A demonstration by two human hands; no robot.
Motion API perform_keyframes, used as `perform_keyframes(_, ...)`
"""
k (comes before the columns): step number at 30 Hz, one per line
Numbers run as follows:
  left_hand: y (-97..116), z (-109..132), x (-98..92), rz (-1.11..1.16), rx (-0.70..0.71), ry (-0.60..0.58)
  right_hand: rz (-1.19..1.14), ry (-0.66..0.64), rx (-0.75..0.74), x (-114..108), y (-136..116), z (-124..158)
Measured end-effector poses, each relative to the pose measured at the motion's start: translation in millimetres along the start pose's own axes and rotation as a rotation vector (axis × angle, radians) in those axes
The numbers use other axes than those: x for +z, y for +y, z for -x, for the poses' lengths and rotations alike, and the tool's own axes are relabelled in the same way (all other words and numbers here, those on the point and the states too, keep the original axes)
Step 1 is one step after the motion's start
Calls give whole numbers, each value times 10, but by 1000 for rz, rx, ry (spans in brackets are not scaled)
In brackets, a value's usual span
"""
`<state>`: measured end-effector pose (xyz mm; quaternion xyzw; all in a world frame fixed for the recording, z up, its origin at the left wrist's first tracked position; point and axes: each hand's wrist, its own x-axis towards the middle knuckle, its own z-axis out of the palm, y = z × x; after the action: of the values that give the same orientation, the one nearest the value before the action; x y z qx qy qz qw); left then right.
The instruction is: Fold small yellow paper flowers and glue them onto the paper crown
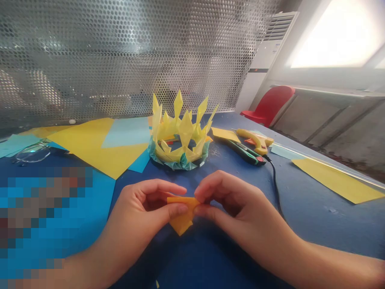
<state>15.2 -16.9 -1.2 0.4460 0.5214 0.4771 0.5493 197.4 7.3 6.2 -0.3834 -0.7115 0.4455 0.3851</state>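
In the head view, the folded orange paper (pixel 179 225) sits between the two hands, over the near part of the blue table (pixel 306 216). Its longest visible edge, at the top, runs roughly from nine to three o'clock, and its tip points to six. Both hands are on it. The left hand (pixel 150 204) comes from eight o'clock and covers more of it, thumb laid across the front; its fingers behind are partly hidden, so the thumb seems pressed against them through the paper, though the back contact cannot be seen. The left index finger stretches above the top edge, its tip apart from the right fingertips. The right hand (pixel 231 204) comes from four o'clock, thumb and index finger pinched together on the paper's two-o'clock corner.

From this grip, the paper crown (pixel 185 138) stands upright at twelve o'clock, well apart from both hands. The yellow glue gun (pixel 258 140) lies between one and two, near the right hand's side, a yellow sheet (pixel 90 146) at ten, and a blue sheet (pixel 104 208) at nine.
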Motion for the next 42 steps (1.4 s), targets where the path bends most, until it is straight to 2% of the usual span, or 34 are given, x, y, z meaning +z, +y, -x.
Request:
perform_keyframes(9, 9, 22, 20, -111, 47, 29, -30, -43, 32, -5, -37, -26)
perform_keyframes(12, 22, 22, 13, -158, 35, 20, -3, -8, 8, -14, -27, -33)
perform_keyframes(16, 27, 17, 14, -261, 25, -96, -7, 58, -65, -24, -25, -7)
perform_keyframes(19, 32, 12, 28, -248, 9, -193, -35, 45, -56, -30, -28, 14)
perform_keyframes(25, 42, 20, 27, -336, -38, -264, -44, 17, -34, -34, -34, 5)
perform_keyframes(29, 12, 4, 8, -277, 10, -222, -2, 37, -131, -51, -18, 12)
perform_keyframes(33, -15, -42, -9, -126, 54, -132, 174, 45, -245, -76, 28, 3)
perform_keyframes(42, -36, -57, -19, -37, 61, -106, 245, 18, -215, -101, 76, -44)
